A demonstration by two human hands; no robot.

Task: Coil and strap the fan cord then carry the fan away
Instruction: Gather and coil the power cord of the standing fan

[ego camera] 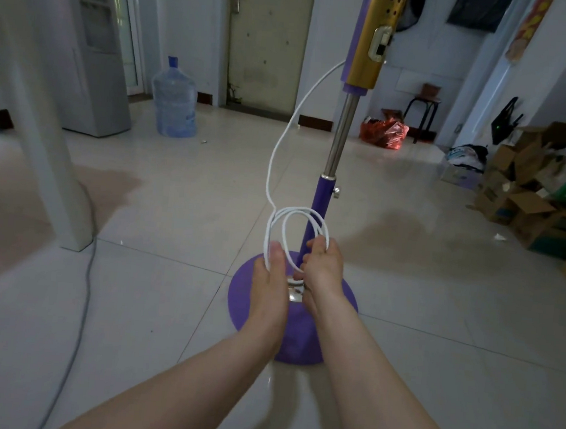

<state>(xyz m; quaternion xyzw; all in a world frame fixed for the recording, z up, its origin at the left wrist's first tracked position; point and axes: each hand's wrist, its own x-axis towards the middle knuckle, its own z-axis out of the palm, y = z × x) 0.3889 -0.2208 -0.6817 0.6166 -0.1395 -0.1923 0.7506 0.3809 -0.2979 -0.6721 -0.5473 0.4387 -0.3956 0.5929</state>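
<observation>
I am in the coiling step. My left hand (271,275) and right hand (321,269) meet just below the centre of the frame, both grasping the thin white power cord (272,158), gathered there into a few loose loops. The left fingers pass through the loops; the right fingers curl over their right side. From the loops the cord climbs in one slack arc to the gold and purple control housing (367,54) at the top centre. The fan's purple round plastic base (342,298) sits on the pale tiled floor (434,347) behind my hands, its purple and chrome pole (339,140) rising upright. No strap is visible. Next, I judge, I should take up the slack and then bind the loops.
</observation>
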